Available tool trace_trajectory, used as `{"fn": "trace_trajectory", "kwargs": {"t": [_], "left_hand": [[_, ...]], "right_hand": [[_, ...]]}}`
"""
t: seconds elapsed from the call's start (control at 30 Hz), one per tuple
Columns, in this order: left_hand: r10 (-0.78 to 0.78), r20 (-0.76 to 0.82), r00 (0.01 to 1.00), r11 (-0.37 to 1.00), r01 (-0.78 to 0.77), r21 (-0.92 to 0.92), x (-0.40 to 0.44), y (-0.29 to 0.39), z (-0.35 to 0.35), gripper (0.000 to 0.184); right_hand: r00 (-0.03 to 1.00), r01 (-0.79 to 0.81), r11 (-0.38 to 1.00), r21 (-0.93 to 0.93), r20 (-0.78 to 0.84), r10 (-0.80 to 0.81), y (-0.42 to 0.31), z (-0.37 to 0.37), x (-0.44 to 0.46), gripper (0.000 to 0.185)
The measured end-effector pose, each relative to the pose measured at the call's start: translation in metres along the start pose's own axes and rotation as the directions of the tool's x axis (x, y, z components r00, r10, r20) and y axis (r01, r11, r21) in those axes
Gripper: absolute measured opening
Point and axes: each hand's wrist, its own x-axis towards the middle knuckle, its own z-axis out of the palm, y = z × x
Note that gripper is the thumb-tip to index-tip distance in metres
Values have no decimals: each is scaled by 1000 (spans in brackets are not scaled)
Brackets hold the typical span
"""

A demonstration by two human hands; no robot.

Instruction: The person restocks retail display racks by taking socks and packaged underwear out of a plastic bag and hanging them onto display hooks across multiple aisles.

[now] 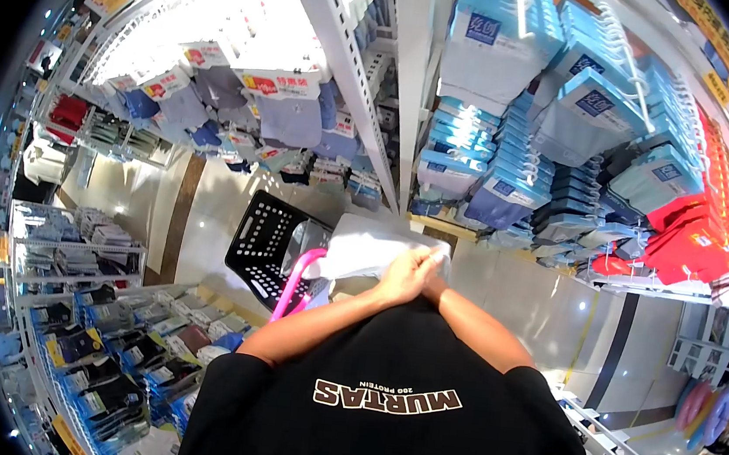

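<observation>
My left hand [407, 275] is closed at the right end of a pale white bundle [369, 247] that looks like fabric or a soft package; glare hides its exact kind. Pressed up against it, my right hand [437, 285] is also closed at that end, partly covered by the left. A bit of shiny, clear-looking material shows above the fingers. Left of the bundle is a black perforated shopping basket [251, 240] with a pink handle [293, 284], which runs down beside my left forearm. A greyish item [307, 238] lies inside the basket.
Packaged light-blue garments [586, 108] hang on hooks ahead right, with red ones [694, 246] farther right. A white perforated rack post [346, 59] stands ahead. Grey garments [287, 119] hang ahead left. A bin of packaged socks [128, 363] sits at lower left.
</observation>
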Motion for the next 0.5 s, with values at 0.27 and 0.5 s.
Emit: {"fn": "trace_trajectory", "kwargs": {"t": [0.27,0.5], "left_hand": [[53,340,939,985,6,-171,-16,30,5,34],[-240,63,969,860,242,-449,-15,14,-19,26]], "right_hand": [[990,-33,981,189,144,5,45,38,36,17],[919,-143,929,342,394,-4,76,44,17,19]]}}
